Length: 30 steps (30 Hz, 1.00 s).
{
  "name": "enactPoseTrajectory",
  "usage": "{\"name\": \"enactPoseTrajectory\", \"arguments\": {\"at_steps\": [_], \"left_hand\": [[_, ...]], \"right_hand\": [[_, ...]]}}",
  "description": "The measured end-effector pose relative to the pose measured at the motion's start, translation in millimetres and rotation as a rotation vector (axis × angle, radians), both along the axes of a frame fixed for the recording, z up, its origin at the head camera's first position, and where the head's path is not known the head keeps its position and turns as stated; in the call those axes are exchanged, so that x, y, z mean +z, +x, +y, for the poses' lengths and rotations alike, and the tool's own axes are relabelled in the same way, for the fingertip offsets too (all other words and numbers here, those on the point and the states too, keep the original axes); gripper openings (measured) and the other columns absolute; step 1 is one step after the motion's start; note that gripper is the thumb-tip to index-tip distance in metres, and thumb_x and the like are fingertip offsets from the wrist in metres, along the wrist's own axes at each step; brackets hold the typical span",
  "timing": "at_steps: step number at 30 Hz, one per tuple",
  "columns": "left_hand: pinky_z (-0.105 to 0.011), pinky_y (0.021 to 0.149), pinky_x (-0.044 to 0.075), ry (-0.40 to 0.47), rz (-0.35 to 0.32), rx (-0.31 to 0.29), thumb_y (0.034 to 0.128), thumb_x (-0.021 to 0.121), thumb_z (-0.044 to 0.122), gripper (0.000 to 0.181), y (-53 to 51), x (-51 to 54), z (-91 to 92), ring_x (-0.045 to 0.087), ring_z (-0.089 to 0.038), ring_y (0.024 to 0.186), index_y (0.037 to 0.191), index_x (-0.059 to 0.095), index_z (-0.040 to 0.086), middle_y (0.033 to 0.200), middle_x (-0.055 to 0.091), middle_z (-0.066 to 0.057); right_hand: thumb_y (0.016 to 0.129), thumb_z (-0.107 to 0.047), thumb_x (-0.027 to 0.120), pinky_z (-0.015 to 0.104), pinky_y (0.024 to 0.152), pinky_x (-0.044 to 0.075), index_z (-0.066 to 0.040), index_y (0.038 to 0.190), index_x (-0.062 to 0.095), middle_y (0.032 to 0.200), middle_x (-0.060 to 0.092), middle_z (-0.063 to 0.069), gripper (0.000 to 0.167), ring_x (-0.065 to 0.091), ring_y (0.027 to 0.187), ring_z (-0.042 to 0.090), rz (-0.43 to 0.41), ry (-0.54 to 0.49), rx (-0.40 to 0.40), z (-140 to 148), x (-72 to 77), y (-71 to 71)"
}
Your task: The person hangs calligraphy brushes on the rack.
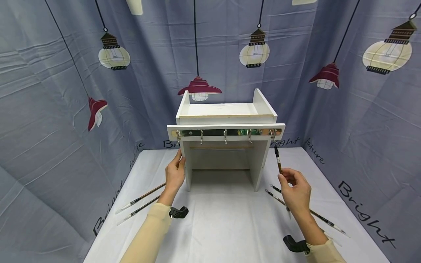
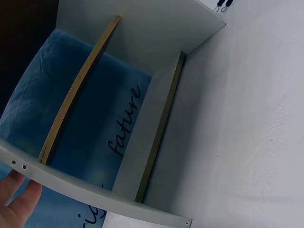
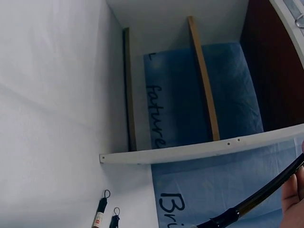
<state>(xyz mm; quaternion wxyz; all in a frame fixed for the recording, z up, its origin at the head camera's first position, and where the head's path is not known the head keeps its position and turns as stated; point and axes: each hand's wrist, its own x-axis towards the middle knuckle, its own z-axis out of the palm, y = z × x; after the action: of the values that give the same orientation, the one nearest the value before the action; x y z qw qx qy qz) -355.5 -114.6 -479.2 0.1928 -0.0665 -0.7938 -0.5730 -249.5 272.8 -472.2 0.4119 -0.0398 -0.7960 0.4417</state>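
Observation:
A white wooden rack (image 1: 227,120) stands on the table, with a row of metal hooks (image 1: 225,136) on a shiny strip along its front. My left hand (image 1: 175,174) touches the outer side of the rack's left panel, fingers extended. In the left wrist view, fingertips (image 2: 24,197) lie against that panel. My right hand (image 1: 296,190) pinches a dark calligraphy brush (image 1: 279,162) between thumb and fingers. The brush's upper end is just below the rightmost hook (image 1: 273,134); I cannot tell whether its loop touches the hook. In the right wrist view the brush (image 3: 266,192) slants beside the rack's right panel.
Two calligraphy brushes, one brown (image 1: 148,193) and one dark (image 1: 141,209), lie left of the rack. More brushes (image 1: 323,219) with hanging loops lie on the right, partly behind my right forearm. A printed curtain (image 1: 158,73) surrounds the white table (image 1: 223,223).

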Motion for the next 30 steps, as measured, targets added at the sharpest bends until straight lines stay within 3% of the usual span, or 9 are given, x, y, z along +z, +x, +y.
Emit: {"name": "enactPoseTrajectory", "arguments": {"at_steps": [30], "left_hand": [[-0.049,0.108,0.051,-0.002,0.013,0.023,0.1093,0.054,0.026,0.05,-0.3,0.9,2.5,0.058,-0.032,0.135,0.156,0.044,0.012,0.16,0.045,-0.009]], "right_hand": [[0.092,0.0,0.075,0.008,0.071,0.04,-0.001,0.112,0.072,0.094,0.069,0.01,0.021,0.052,0.078,-0.006,-0.047,-0.002,-0.02,-4.8,1.6,-3.9]]}}
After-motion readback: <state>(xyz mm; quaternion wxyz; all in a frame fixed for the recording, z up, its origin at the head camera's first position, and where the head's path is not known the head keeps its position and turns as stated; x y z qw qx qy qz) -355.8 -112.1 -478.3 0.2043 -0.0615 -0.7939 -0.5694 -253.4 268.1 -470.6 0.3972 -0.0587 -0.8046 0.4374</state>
